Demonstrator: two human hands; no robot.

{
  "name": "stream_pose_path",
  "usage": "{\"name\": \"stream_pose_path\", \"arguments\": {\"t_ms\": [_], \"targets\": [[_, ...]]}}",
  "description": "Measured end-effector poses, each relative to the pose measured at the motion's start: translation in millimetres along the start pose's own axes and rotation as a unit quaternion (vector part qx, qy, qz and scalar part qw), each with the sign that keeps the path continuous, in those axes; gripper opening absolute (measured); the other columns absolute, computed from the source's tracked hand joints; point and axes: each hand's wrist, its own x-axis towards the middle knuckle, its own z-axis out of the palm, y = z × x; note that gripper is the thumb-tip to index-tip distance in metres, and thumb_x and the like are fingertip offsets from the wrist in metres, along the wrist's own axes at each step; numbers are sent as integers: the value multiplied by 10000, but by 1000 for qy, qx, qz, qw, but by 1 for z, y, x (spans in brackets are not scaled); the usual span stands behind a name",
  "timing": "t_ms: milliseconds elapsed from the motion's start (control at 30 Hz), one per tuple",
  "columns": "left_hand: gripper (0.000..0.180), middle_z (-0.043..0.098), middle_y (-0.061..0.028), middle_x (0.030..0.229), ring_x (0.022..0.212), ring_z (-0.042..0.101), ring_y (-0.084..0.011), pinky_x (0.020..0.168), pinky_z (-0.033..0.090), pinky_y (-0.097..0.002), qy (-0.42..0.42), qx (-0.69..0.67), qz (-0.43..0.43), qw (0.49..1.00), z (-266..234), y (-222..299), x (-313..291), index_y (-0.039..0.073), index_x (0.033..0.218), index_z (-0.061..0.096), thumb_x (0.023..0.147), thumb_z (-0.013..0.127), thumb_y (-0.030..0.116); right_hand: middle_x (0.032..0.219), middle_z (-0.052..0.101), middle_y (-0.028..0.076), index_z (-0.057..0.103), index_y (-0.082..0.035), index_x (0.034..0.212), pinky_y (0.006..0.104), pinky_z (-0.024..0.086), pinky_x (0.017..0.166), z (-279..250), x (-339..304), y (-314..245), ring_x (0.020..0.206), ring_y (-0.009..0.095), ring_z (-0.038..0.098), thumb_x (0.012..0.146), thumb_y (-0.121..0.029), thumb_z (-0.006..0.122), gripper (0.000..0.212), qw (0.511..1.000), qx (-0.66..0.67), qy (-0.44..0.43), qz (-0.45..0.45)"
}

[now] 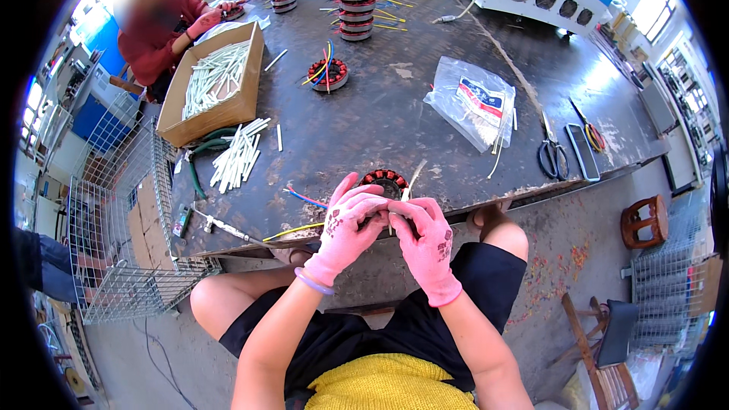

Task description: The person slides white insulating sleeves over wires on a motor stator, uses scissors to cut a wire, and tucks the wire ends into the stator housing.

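Observation:
A ring-shaped motor stator (383,176) with red windings lies at the near edge of the table, partly covered by my gloved fingers. My left hand (351,222), in a pink glove, is closed at its near side; what its fingertips pinch is hidden. Touching it, my right hand (427,247), also in a pink glove, pinches a white cord (415,175) whose frayed end sticks up beside the stator. Blue and red lead wires (307,198) and a yellow lead wire (292,232) stretch out left of my left hand.
White sleeves fill a cardboard box (254,80); loose sleeves (238,156) and green-handled pliers (195,175) lie beside it. A soldering iron (228,228), another stator (328,76), stacked stators (355,0), a plastic bag (471,102), scissors (553,158) and a phone (582,152) share the table. A co-worker (156,30) sits far left.

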Motion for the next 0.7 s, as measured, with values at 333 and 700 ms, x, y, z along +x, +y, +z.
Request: {"name": "stream_pose_path", "arguments": {"t_ms": [333, 700], "targets": [[144, 697, -30, 915, 1048, 653, -220, 1101, 387, -483, 23, 1, 1, 1000, 12, 3, -6, 128, 929, 699, 790, 719, 97, 878, 631, 6, 616, -43, 1102, 187, 395, 568, -18, 3, -11, 682, 29, 543, 984, -8, 545, 143, 884, 411, -41, 220], [420, 679, -69, 1096, 1121, 622, -270, 1121, 367, -517, -3, 30, 50, 998, 6, -5, -10, 70, 1166, 615, 760, 685, -15, 958, 701, 36, 638, -67, 1035, 177, 433, 589, 4, -7, 7, 731, 48, 613, 1002, -190, 588, 137, 890, 393, -69, 220]]}}
